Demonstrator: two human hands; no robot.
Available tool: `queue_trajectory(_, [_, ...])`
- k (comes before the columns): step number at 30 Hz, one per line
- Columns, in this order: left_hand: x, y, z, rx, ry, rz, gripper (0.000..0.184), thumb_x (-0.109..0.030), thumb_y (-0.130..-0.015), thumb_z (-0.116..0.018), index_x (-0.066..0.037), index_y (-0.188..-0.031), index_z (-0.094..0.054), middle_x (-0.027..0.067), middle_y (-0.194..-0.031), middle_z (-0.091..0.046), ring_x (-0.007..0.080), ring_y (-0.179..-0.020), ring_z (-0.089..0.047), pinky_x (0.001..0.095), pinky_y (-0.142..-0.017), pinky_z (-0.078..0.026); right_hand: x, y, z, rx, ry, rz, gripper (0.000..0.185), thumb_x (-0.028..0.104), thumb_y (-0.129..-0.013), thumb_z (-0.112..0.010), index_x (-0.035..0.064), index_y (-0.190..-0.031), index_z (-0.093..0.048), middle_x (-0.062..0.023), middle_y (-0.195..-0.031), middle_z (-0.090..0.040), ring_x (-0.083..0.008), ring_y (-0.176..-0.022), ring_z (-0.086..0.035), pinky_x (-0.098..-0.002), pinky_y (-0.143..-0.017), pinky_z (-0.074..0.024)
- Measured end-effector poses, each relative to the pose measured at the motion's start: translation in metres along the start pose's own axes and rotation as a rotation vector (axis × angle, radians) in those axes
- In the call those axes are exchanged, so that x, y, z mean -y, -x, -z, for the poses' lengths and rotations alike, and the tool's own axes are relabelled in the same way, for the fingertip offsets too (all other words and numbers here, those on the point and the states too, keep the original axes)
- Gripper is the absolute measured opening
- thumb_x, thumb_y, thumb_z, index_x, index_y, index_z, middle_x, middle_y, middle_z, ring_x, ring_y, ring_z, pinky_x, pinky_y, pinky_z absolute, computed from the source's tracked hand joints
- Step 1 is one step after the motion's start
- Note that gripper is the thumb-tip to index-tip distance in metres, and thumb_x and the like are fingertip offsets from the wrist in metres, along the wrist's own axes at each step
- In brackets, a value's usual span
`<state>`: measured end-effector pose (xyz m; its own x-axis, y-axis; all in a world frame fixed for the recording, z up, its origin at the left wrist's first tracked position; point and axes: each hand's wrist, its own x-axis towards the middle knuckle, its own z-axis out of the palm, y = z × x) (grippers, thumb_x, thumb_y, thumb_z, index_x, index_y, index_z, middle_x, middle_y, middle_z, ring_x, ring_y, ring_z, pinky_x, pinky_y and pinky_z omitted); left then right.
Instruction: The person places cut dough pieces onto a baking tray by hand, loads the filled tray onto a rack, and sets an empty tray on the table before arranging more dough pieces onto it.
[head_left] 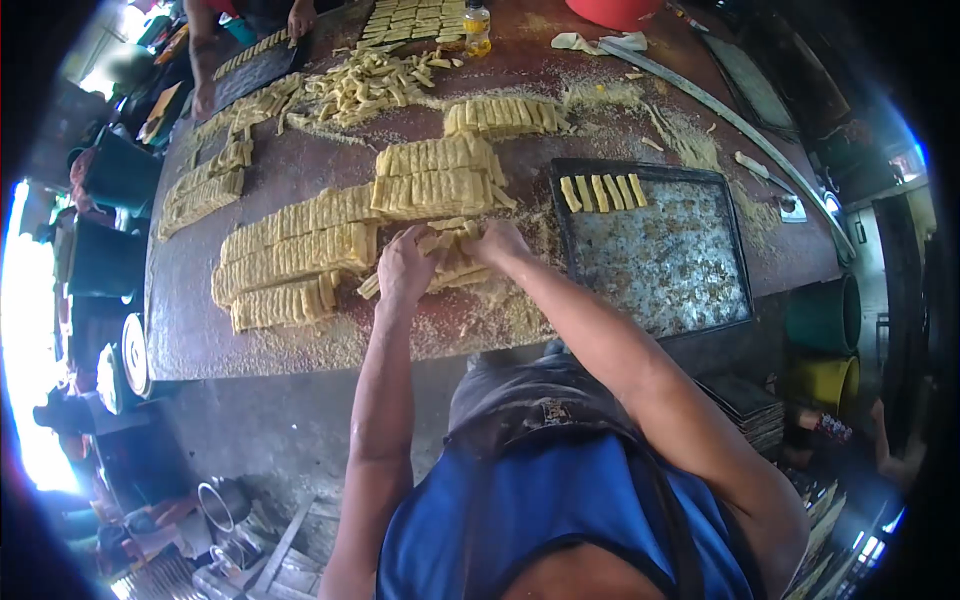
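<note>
Both hands work at the front of the crumb-strewn table, close together over a small pile of dough strips (460, 268). My left hand (404, 262) has its fingers closed on the left end of some strips. From the other side my right hand (497, 243) grips strips too; its fingertips are partly hidden. Just left of them stand long rows of upright dough strips (295, 245), and behind them is a stacked block of strips (437, 178). To the right lies a dark metal baking tray (655, 260) with several strips (603, 193) along its far edge.
A loose heap of strips (365, 88) and a bottle of yellow liquid (477, 30) are farther back. Another person's hand (301, 18) is by a second tray (255, 78). A long curved metal strip (740, 125) runs down the right side, near a red basin (612, 10).
</note>
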<state>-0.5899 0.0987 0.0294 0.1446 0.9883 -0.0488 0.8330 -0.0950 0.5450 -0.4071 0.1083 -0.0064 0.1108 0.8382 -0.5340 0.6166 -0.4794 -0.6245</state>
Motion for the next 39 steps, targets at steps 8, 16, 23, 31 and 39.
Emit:
queue_trajectory(8, [-0.001, 0.003, 0.024, -0.013, 0.232, 0.247, 0.062, -0.033, -0.075, -0.086, -0.004, -0.127, -0.065, 0.0153, -0.112, -0.072, 0.0257, -0.104, -0.069, 0.0376, -0.091, -0.054, 0.018, 0.004, -0.003, 0.080, -0.033, -0.052, 0.043, 0.029, -0.082, -0.079, -0.0020, -0.107, -0.061, -0.0121, -0.097, -0.065, -0.0180, -0.074, -0.061, -0.0287, -0.059, -0.0543])
queue_trajectory(16, [-0.013, -0.013, 0.022, -0.105, 0.209, 0.121, 0.033, -0.022, -0.086, -0.076, -0.009, -0.116, -0.072, 0.0100, -0.095, -0.076, 0.0149, -0.083, -0.072, 0.0313, -0.072, -0.056, -0.035, -0.004, 0.031, 0.260, -0.808, -0.080, 0.032, 0.017, -0.087, -0.076, 0.0063, -0.112, -0.060, -0.0100, -0.101, -0.065, -0.0218, -0.085, -0.064, -0.0396, -0.074, -0.0540])
queue_trajectory(23, [-0.146, -0.037, -0.067, 0.105, 0.642, 0.068, 0.030, -0.007, -0.094, -0.062, -0.002, -0.123, -0.066, 0.0103, -0.102, -0.074, 0.0133, -0.088, -0.067, 0.0288, -0.079, -0.054, -0.171, 0.001, 0.236, 0.143, -0.679, 0.130, 0.044, 0.021, -0.093, -0.068, -0.0009, -0.126, -0.048, -0.0184, -0.111, -0.063, -0.0220, -0.094, -0.068, -0.0352, -0.074, -0.0602])
queue_trajectory(31, [-0.304, -0.083, -0.209, -0.041, 0.397, -0.339, 0.015, -0.011, -0.091, -0.064, -0.008, -0.104, -0.073, 0.0114, -0.095, -0.074, 0.0250, -0.099, -0.069, 0.0365, -0.081, -0.054, -0.238, -0.042, 0.309, -0.250, 0.146, 0.161, 0.052, 0.032, -0.082, -0.080, -0.0002, -0.116, -0.057, -0.0196, -0.108, -0.068, -0.0324, -0.099, -0.068, -0.0429, -0.083, -0.0549])
queue_trajectory(39, [-0.297, -0.060, -0.246, -0.082, 0.055, -0.654, 0.039, -0.010, -0.076, -0.075, -0.012, -0.114, -0.068, 0.0053, -0.114, -0.070, 0.0232, -0.114, -0.062, 0.0432, -0.099, -0.040, -0.250, -0.036, 0.315, -0.398, 0.152, 0.239, 0.046, 0.024, -0.076, -0.079, 0.0046, -0.115, -0.063, -0.0189, -0.102, -0.071, -0.0364, -0.098, -0.068, -0.0446, -0.086, -0.0542])
